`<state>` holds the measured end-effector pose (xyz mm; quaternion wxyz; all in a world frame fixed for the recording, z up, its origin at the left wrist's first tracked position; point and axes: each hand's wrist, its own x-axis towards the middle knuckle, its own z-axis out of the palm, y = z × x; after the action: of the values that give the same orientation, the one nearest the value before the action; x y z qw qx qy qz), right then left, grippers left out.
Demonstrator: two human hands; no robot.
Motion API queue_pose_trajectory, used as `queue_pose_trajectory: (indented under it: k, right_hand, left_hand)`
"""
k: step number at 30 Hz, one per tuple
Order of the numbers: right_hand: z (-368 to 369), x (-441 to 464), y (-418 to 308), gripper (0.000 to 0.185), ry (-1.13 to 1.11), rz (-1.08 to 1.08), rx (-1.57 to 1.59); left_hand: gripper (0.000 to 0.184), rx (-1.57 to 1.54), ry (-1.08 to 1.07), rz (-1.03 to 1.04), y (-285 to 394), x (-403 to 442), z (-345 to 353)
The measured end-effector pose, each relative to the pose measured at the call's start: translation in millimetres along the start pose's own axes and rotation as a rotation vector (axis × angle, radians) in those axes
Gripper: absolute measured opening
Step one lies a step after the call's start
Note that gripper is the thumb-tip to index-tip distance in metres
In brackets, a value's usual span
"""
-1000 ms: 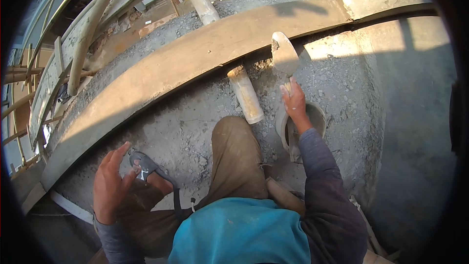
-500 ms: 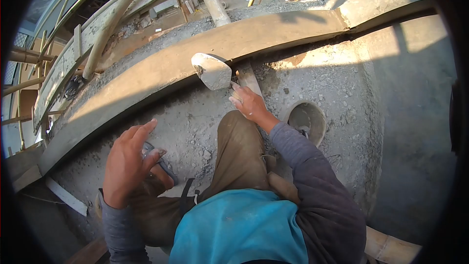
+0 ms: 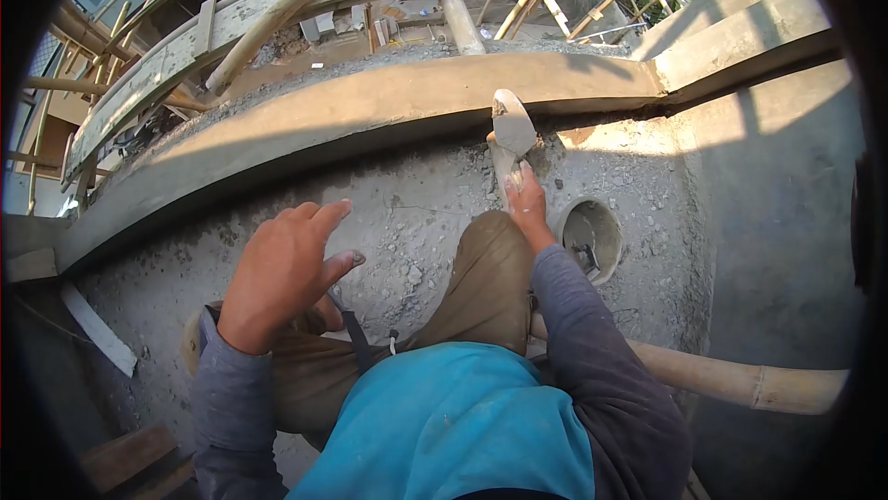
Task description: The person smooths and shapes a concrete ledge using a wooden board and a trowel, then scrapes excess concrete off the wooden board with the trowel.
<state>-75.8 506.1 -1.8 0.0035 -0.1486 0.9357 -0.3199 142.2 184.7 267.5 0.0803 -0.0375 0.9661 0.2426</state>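
My right hand [image 3: 527, 201] is closed round the handle of a trowel [image 3: 514, 126], whose blade points away from me near the inner edge of the curved concrete ledge [image 3: 398, 98]. A short pipe [image 3: 502, 165] lies partly hidden behind that hand and the blade. My left hand [image 3: 285, 269] hangs over the rough floor to the left of my knee, fingers apart and nothing in it. Right of my right forearm stands a round bucket [image 3: 603, 232] with a tool inside.
Bamboo poles [image 3: 287, 19] and boards form scaffolding beyond the ledge. A thick bamboo pole [image 3: 740, 380] runs out to the right beside my body. Loose rubble [image 3: 407, 273] covers the floor, and a pale strip [image 3: 98, 329] lies at the left.
The trowel swung left over the ledge, then back right. My left hand has shifted right and stays open. The view has tilted upward, showing more scaffolding.
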Motion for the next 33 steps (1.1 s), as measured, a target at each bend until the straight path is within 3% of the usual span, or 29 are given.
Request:
queue_pose_trajectory:
  k: [8,19,22,28,33]
  right_hand:
    - [16,-4,11,0.051,-0.013,-0.051,-0.063]
    - [58,-17,-55,0.046,-0.233,-0.248,0.012]
    - [53,-20,-65,0.048,-0.203,-0.227,0.06]
    - [31,-14,-14,0.051,-0.021,-0.085,-0.038]
    - [33,-15,-22,0.051,-0.049,-0.098,-0.083]
  left_hand:
    - [0.054,-0.002,0.028,-0.007,1,-9,-1]
    - [0.049,-0.035,0.091,0.043,7,-6,3]
    - [0.05,-0.036,0.071,0.052,11,-3,1]
    - [0.055,-0.012,0.013,0.042,9,-3,0]
    - [0.054,-0.031,0.001,0.05,12,-2,2]
